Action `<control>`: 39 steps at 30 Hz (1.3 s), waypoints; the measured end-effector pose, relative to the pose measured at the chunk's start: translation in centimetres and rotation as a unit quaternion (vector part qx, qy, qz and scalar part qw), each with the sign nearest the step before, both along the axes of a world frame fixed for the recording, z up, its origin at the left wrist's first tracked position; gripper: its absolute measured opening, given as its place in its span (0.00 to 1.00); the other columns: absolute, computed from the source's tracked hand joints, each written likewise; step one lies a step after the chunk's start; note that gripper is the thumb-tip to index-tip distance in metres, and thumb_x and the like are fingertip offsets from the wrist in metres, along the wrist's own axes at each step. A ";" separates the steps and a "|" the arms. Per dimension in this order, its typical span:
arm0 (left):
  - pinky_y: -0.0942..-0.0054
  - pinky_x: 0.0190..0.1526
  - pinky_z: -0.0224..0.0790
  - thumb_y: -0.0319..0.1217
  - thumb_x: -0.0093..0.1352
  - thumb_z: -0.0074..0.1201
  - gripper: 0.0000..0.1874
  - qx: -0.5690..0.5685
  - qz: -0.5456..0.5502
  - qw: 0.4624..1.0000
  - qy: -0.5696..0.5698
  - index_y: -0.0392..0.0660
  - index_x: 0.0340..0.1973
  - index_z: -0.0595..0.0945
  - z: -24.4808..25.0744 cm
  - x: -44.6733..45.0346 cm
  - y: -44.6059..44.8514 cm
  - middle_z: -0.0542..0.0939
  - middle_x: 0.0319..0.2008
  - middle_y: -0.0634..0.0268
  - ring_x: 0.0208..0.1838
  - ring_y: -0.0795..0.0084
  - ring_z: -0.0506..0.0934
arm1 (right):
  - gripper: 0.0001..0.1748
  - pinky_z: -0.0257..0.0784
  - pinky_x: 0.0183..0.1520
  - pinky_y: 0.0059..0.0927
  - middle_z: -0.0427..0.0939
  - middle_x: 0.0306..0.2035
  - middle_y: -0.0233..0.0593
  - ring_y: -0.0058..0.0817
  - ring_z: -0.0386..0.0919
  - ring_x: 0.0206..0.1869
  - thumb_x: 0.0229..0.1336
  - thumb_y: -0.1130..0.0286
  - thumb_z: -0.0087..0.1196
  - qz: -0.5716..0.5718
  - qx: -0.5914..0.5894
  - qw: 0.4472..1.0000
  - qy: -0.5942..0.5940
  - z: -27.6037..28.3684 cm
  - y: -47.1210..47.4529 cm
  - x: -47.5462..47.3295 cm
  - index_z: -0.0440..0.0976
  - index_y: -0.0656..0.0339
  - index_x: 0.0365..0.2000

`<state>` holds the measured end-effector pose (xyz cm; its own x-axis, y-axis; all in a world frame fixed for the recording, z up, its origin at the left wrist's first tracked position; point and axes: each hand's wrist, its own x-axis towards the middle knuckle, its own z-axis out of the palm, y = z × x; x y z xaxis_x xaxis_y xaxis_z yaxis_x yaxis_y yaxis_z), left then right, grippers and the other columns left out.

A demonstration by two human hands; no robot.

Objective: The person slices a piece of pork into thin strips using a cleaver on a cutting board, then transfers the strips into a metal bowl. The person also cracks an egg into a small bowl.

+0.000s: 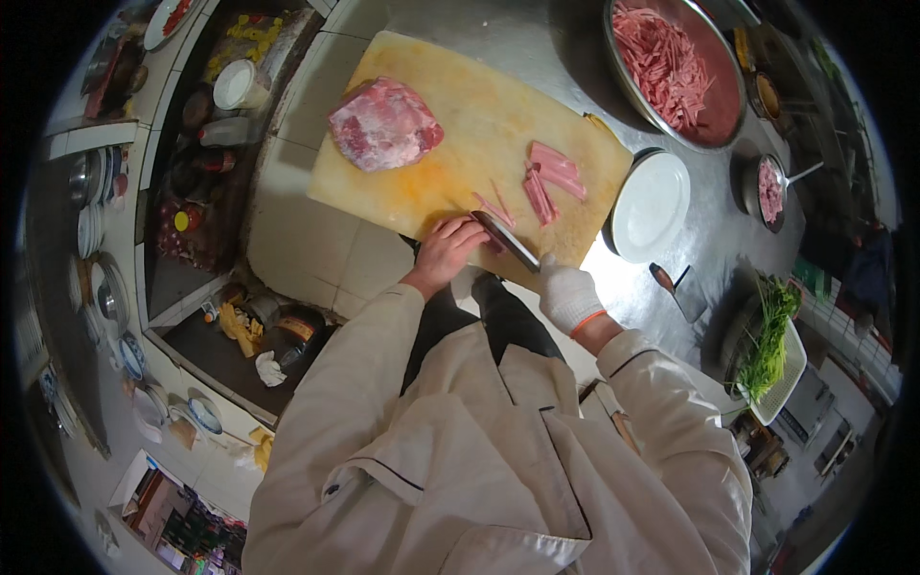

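A thick pale cutting board (474, 122) lies before me. In a white knit glove, my right hand (573, 291) grips a kitchen knife (507, 241), its blade slanting across the board's near edge. My left hand (447, 251), bare, has its fingers bent against the blade, holding down a small piece of raw meat (496, 246) that they mostly hide. Thin meat strips (497, 206) lie just beyond the blade. Farther right on the board are several cut meat slabs (550, 180). A large chunk of raw meat (386, 124) sits at the board's far left.
Right of the board, a white oval plate (651, 206) stands on the steel table (496, 18). Behind it is a large metal basin (729, 108) of meat strips. A small bowl (771, 194), a cleaver (679, 291) and a basket (787, 381) with green vegetables lie farther right.
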<state>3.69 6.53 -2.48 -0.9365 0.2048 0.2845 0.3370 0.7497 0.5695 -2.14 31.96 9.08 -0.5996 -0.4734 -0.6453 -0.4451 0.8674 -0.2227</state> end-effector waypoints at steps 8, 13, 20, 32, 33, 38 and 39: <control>0.55 0.59 0.73 0.23 0.65 0.57 0.10 -0.015 -0.007 1.000 0.008 0.45 0.41 0.86 -0.3 0.2 -0.3 0.84 0.55 0.64 0.61 0.58 0.80 | 0.18 0.80 0.40 0.59 0.86 0.33 0.58 0.58 0.87 0.38 0.70 0.62 0.54 -0.068 -0.102 0.992 0.039 -3.1 -5.9 -1.3 0.73 0.67 0.48; 0.60 0.64 0.72 0.28 0.67 0.55 0.16 -0.008 -0.006 1.000 0.004 0.51 0.49 0.87 0.2 0.0 -0.3 0.83 0.57 0.71 0.64 0.64 0.79 | 0.15 0.79 0.42 0.59 0.86 0.34 0.59 0.61 0.86 0.38 0.71 0.64 0.53 -0.103 -0.038 0.993 -0.033 -1.3 0.9 1.1 0.72 0.67 0.49; 0.61 0.62 0.75 0.20 0.63 0.59 0.17 0.024 -0.002 1.000 0.009 0.48 0.47 0.87 -0.4 -0.1 -0.4 0.83 0.54 0.68 0.60 0.61 0.80 | 0.12 0.79 0.39 0.60 0.85 0.31 0.60 0.60 0.86 0.36 0.68 0.71 0.50 -0.027 -0.048 0.998 0.007 0.2 0.9 1.1 0.72 0.68 0.47; 0.63 0.60 0.77 0.26 0.65 0.57 0.13 -0.002 -0.012 1.000 0.026 0.47 0.45 0.87 -0.6 -0.2 -1.0 0.84 0.54 0.67 0.60 0.62 0.81 | 0.17 0.79 0.42 0.59 0.85 0.33 0.60 0.60 0.86 0.38 0.71 0.63 0.54 -0.090 -0.096 0.991 0.010 -2.8 -2.9 0.2 0.72 0.68 0.49; 0.63 0.60 0.77 0.26 0.66 0.57 0.14 0.006 -0.021 0.999 0.036 0.47 0.47 0.87 -0.5 -0.3 -1.1 0.84 0.55 0.67 0.60 0.62 0.81 | 0.18 0.79 0.42 0.59 0.85 0.33 0.59 0.60 0.86 0.38 0.71 0.63 0.55 -0.091 -0.073 0.993 -0.022 -2.0 -1.1 0.8 0.72 0.68 0.50; 0.65 0.61 0.76 0.27 0.67 0.56 0.16 0.001 -0.023 1.000 0.004 0.50 0.50 0.87 -0.4 -0.3 -1.4 0.83 0.56 0.71 0.61 0.64 0.80 | 0.15 0.78 0.42 0.58 0.84 0.32 0.62 0.61 0.85 0.39 0.71 0.63 0.55 -0.089 -0.021 0.996 -0.012 -0.2 2.5 1.4 0.72 0.66 0.47; 0.64 0.61 0.76 0.27 0.67 0.56 0.16 0.008 -0.025 1.000 -0.002 0.50 0.50 0.87 -0.4 -0.3 -1.5 0.83 0.56 0.71 0.61 0.64 0.80 | 0.15 0.78 0.42 0.58 0.84 0.31 0.62 0.60 0.85 0.39 0.71 0.63 0.55 -0.085 -0.055 0.995 0.012 0.0 2.1 1.4 0.72 0.66 0.46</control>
